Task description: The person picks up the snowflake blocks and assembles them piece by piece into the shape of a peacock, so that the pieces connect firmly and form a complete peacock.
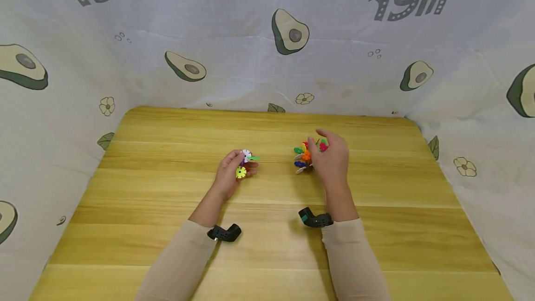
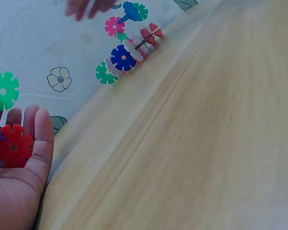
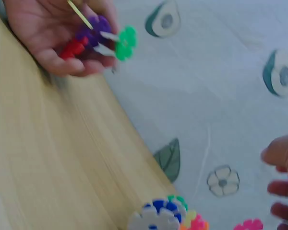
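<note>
My left hand (image 1: 227,174) holds a small cluster of joined notched plastic discs. A white disc (image 1: 246,155) and a yellow disc (image 1: 241,172) face up in the head view; the left wrist view shows a red disc (image 2: 14,146) against the fingers and a green disc (image 2: 5,90) above. In the right wrist view, a purple disc (image 3: 93,32) sits between red and green ones. My right hand (image 1: 333,159) hovers with parted fingers beside a larger cluster of joined discs (image 1: 307,155), which it partly covers in the head view. That cluster stands on the table, with blue, white, green, pink and orange discs.
The wooden table (image 1: 267,254) extends around both hands. A pale cloth (image 1: 234,36) printed with avocados and flowers hangs behind it and along its sides. Each wrist wears a black band with a camera mount (image 1: 225,233).
</note>
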### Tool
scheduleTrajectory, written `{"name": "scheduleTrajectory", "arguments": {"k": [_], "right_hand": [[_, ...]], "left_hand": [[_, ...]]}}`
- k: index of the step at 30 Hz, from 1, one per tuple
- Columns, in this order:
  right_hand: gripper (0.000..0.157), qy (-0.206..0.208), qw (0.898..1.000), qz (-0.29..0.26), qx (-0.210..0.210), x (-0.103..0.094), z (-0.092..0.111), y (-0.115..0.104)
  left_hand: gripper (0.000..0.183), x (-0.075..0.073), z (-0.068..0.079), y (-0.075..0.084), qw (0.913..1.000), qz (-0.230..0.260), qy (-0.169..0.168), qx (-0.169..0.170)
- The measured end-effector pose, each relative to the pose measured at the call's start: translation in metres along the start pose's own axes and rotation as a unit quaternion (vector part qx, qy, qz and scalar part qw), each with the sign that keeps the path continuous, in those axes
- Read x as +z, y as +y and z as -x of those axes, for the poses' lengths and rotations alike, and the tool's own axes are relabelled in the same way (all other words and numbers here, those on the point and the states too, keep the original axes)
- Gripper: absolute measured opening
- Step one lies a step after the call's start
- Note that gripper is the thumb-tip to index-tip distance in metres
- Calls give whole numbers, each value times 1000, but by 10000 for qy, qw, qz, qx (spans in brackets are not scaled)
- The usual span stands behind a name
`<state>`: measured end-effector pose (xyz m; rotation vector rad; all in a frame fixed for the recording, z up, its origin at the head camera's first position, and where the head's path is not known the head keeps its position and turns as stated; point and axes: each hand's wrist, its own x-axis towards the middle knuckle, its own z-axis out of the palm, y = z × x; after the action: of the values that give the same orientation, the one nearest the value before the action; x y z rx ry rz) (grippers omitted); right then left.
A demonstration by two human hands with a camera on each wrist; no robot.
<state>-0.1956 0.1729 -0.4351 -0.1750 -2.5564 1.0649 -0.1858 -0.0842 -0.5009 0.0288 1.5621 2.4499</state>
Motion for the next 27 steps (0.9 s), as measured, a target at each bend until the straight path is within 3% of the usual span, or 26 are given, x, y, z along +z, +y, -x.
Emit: {"name": "scheduleTrajectory", "arguments": {"k": [3, 6, 12, 16, 22, 27], "right_hand": [[49, -277, 9978, 222, 555, -5, -7, 13], [55, -574, 9938, 448, 844, -5, -9, 22], [57, -1141, 9826, 1076, 1000, -4, -8, 27], [55, -1250, 9781, 1296, 1046, -4, -8, 27], [53, -1232, 9793, 1081, 1184, -5, -7, 26], [48, -1151, 9843, 162, 1325, -6, -7, 24]], "left_hand": [[17, -1, 1, 0, 10000, -46, -8, 18], [17, -1, 2, 1, 10000, -60, 2, 32], [17, -1, 2, 0, 9999, -53, 58, 67], [18, 0, 2, -1, 9999, -44, 71, 107], [18, 2, 2, -2, 9997, 36, 155, 197], [20, 4, 1, 0, 9986, 52, 367, 374]]}}
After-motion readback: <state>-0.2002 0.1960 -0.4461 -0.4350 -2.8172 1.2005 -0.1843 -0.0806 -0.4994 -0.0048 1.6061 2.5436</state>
